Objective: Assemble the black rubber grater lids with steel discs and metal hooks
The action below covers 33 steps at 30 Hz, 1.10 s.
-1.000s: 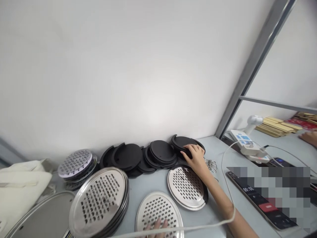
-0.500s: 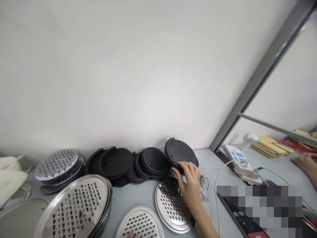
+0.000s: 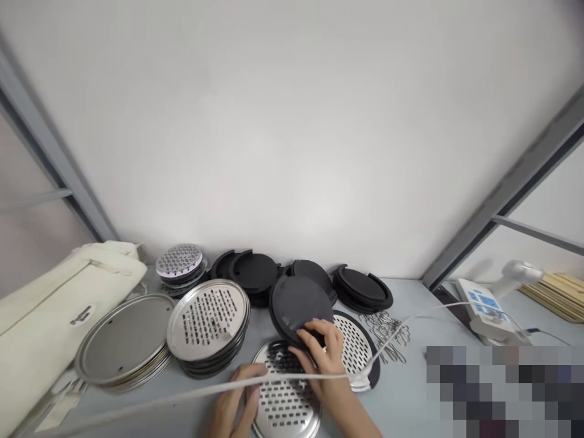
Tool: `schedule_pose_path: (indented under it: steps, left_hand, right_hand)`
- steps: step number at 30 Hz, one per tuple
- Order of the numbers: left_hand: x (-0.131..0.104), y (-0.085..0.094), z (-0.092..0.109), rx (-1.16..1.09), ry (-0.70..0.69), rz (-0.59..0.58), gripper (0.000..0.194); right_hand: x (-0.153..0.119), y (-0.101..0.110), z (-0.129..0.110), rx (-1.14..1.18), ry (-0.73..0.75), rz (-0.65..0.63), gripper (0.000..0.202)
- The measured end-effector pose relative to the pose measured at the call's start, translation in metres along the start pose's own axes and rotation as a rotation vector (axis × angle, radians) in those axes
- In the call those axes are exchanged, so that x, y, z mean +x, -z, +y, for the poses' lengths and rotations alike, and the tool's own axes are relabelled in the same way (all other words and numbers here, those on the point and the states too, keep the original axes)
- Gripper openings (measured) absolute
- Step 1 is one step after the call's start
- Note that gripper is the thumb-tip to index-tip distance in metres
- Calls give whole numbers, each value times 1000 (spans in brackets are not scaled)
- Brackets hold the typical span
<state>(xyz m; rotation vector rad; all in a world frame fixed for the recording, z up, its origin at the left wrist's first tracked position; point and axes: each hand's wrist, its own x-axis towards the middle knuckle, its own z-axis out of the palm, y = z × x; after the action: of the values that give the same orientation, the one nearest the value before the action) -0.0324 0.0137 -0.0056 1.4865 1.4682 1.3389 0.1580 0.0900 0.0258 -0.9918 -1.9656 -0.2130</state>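
Black disc (image 3: 298,304) is in my right hand (image 3: 323,359), thumb and fingers closed round its near right edge. Half a second ago that hand was at the back right discs (image 3: 365,286); now the disc is tilted over the far edge of the near grater (image 3: 287,407), which I judge sets the two up to be handled together. I cannot tell whether they touch.

Nearest me, a white cable (image 3: 310,377) crosses in front of both hands. My left hand (image 3: 232,395) is at the grater's left rim, fingers bent, a gap between thumb and forefinger; whether it grips or only steadies the grater, I cannot tell. So the disc lies ahead of my left hand and just beyond my right palm.

Just right of my right hand, a second grater (image 3: 354,344) rests with a black rim. Left of the disc on the desk (image 3: 410,377) stand a grater pile (image 3: 212,319) and grey plates (image 3: 128,331). Wire loops (image 3: 387,331) lie farther right. Behind, more discs (image 3: 253,271) line the wall (image 3: 283,121).
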Motion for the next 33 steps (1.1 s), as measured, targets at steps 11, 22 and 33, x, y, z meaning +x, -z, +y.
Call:
schedule_pose_path:
  steps: [11,22,33]
  left_hand:
    - [-12,-4,14,-458,394,-53,74]
    - [-21,55,-11,-160,371,95,59]
    - [-18,68,-47,-151,395,58,49]
  right_hand:
    - [-70,21,-71,-84,94,-9,25]
    - [-94,29,-51,230,-532,-8,28]
    - [-93,20,-41,295,-615,-128,23]
